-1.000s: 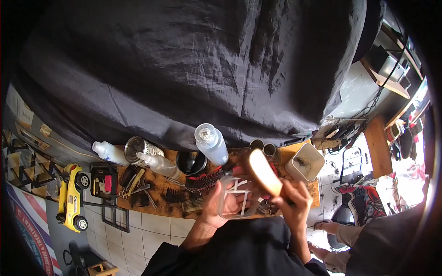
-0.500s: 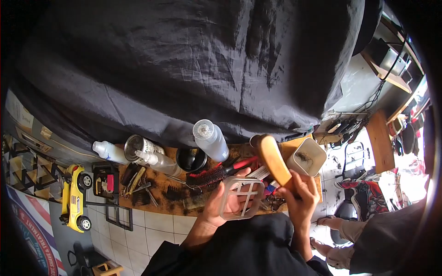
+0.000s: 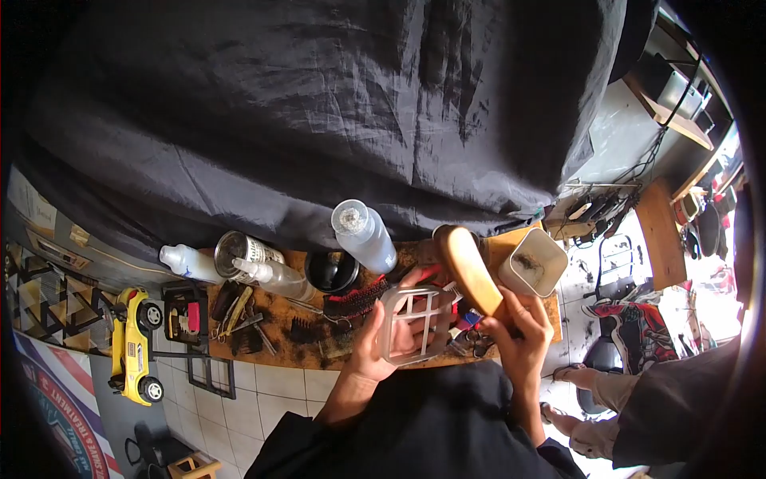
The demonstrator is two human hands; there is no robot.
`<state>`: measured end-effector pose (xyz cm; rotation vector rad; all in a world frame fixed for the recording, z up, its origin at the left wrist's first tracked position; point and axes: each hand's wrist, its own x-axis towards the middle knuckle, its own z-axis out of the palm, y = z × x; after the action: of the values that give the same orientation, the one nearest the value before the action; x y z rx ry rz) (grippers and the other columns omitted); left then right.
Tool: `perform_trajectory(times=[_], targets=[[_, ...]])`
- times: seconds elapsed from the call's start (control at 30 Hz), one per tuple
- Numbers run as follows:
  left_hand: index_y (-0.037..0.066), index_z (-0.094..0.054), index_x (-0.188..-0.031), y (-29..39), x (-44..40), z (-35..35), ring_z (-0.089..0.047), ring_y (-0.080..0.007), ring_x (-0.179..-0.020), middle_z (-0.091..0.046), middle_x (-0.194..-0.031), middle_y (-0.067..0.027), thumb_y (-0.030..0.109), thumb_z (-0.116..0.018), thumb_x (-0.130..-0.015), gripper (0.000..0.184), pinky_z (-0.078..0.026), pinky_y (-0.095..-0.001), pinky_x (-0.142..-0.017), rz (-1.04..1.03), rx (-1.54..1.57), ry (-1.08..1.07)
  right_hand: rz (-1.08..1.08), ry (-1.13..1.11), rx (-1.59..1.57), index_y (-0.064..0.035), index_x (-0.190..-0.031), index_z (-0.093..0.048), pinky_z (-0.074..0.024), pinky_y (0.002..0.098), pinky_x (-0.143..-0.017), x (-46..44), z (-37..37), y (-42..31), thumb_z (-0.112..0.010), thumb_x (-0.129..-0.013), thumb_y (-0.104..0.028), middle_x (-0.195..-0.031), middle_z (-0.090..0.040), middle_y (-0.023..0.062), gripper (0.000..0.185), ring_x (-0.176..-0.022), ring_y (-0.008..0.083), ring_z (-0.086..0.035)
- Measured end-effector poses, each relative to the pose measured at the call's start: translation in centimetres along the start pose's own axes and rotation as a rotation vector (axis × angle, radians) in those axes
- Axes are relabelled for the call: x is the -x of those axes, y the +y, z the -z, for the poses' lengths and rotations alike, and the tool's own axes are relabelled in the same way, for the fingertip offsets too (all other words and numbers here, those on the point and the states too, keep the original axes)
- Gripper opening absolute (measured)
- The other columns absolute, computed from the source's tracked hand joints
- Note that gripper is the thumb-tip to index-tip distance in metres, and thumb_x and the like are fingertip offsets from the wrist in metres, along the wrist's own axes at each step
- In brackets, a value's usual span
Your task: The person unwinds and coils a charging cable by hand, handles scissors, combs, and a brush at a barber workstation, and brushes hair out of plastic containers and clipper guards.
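Note:
My left hand (image 3: 372,345) grips a clear square plastic piece with crossbars (image 3: 415,326), its fingers spread behind it and seen through the openings. In my right hand (image 3: 523,329) is a brush with a curved wooden back (image 3: 469,271), held by its lower end and tilted up to the left; its bristles are hidden. Just past the brush stands an open square white container (image 3: 535,262) with dark hair clippings inside. Beneath my left hand lies a round hairbrush (image 3: 355,299) with dark red bristles, partly covered.
The wooden shelf (image 3: 263,345) bears a clear bottle (image 3: 365,235), a spray bottle (image 3: 275,278), a tin (image 3: 243,249), a black bowl (image 3: 332,273), combs and scissors. A black cloth (image 3: 319,120) hangs behind. Left is a yellow toy car (image 3: 137,345); another person's legs (image 3: 594,399) show right.
The plastic piece and my left hand have risen slightly towards the shelf. The brush in my right hand has tipped a little to the left. Both hands keep their hold.

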<state>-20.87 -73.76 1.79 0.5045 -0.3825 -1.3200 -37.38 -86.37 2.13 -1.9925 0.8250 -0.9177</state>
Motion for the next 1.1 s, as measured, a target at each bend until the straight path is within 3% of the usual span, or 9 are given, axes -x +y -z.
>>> perform_trajectory(times=[0.3,0.37,0.43,0.5,0.7,0.77,0.9,0.93,1.1], targets=[[0.013,-0.015,-0.145,-0.8,-0.5,1.8,-0.05,-0.036,-0.115,-0.044,-0.128,-0.0214,0.055,-0.045,-0.09,0.075,-0.045,-0.0518,-0.094,-0.06,0.255,0.034,0.324,-0.507,-0.316,0.0014,-0.092,-0.068,-0.05,0.0325,-0.068,0.4,0.2,-0.8,-0.084,-0.056,-0.032,-0.081,-0.06,0.0099,0.051,-0.077,0.0229,-0.062],[0.01,-0.015,-0.145,-0.4,-1.2,2.7,-0.048,-0.0343,-0.119,-0.041,-0.133,-0.0212,0.053,-0.051,-0.087,0.08,-0.045,-0.0484,-0.096,0.046,0.055,-0.163,0.211,-0.356,-0.172,0.0009,-0.103,-0.067,-0.0485,0.0302,-0.066,0.4,-0.8,0.2,-0.083,-0.06,-0.029,-0.083,-0.06,0.0093,0.055,-0.075,0.0199,-0.06],[0.008,-0.014,-0.146,-1.7,0.7,1.4,-0.047,-0.0293,-0.121,-0.041,-0.136,-0.0182,0.057,-0.055,-0.084,0.088,-0.045,-0.0411,-0.096,0.01,0.02,0.085,0.05,-0.12,-0.112,0.0014,-0.106,-0.065,-0.0502,0.0299,-0.066,0.2,-1.3,-0.1,-0.082,-0.064,-0.02,-0.089,-0.061,0.0109,0.05,-0.076,0.0195,-0.061],[0.009,-0.014,-0.146,-0.9,0.2,1.1,-0.048,-0.0264,-0.12,-0.041,-0.135,-0.017,0.059,-0.054,-0.083,0.09,-0.046,-0.0408,-0.095,-0.005,-0.118,-0.002,0.044,0.011,-0.047,0.0014,-0.107,-0.065,-0.0489,0.0273,-0.066,-0.3,-1.3,-0.4,-0.081,-0.067,-0.014,-0.089,-0.06,0.0104,0.046,-0.075,0.0184,-0.06],[0.009,-0.025,-0.14,-0.9,-0.5,2.3,-0.055,-0.0223,-0.1,-0.05,-0.116,-0.0087,0.073,-0.042,-0.08,0.089,-0.052,-0.0407,-0.082,-0.114,-0.145,0.248,0.339,-0.41,-0.32,0.0022,-0.092,-0.068,-0.0497,0.0317,-0.067,0.2,1.0,0.6,-0.085,-0.06,-0.029,-0.084,-0.06,0.0096,0.048,-0.074,0.022,-0.062],[0.009,-0.028,-0.138,-1.5,-0.7,3.0,-0.057,-0.0321,-0.102,-0.053,-0.115,-0.0171,0.073,-0.04,-0.08,0.087,-0.052,-0.0497,-0.081,-0.158,-0.167,0.326,0.353,-0.548,-0.335,-0.0004,-0.094,-0.069,-0.0515,0.0308,-0.066,0.4,1.0,-1.1,-0.083,-0.062,-0.027,-0.085,-0.061,0.0087,0.044,-0.074,0.021,-0.063],[0.007,-0.035,-0.131,-2.6,-0.4,4.1,-0.055,-0.0187,-0.098,-0.052,-0.111,-0.0091,0.071,-0.041,-0.082,0.081,-0.049,-0.0329,-0.084,-0.212,-0.507,0.044,0.197,-0.316,-0.149,-0.0016,-0.102,-0.067,-0.0509,0.0302,-0.063,0.6,-0.1,-0.8,-0.082,-0.063,-0.024,-0.088,-0.059,0.0077,0.047,-0.07,0.0166,-0.061],[0.004,-0.034,-0.131,-2.8,0.0,1.3,-0.054,-0.017,-0.101,-0.052,-0.111,-0.0087,0.071,-0.044,-0.081,0.084,-0.046,-0.0308,-0.086,-0.205,-0.133,0.133,0.182,-0.223,-0.109,0.0002,-0.104,-0.066,-0.0498,0.0288,-0.062,0.6,-0.3,-0.8,-0.082,-0.064,-0.022,-0.088,-0.059,0.0085,0.049,-0.068,0.0163,-0.06],[0.003,-0.018,-0.141,-2.3,0.0,1.4,-0.048,-0.0204,-0.112,-0.041,-0.131,-0.0155,0.054,-0.072,-0.073,0.101,-0.044,-0.0348,-0.091,-0.134,-0.37,-0.042,-0.018,-0.102,-0.133,0.003,-0.106,-0.065,-0.0471,0.0259,-0.062,0.1,0.2,-0.1,-0.082,-0.066,-0.016,-0.087,-0.059,0.0091,0.047,-0.071,0.016,-0.058]])
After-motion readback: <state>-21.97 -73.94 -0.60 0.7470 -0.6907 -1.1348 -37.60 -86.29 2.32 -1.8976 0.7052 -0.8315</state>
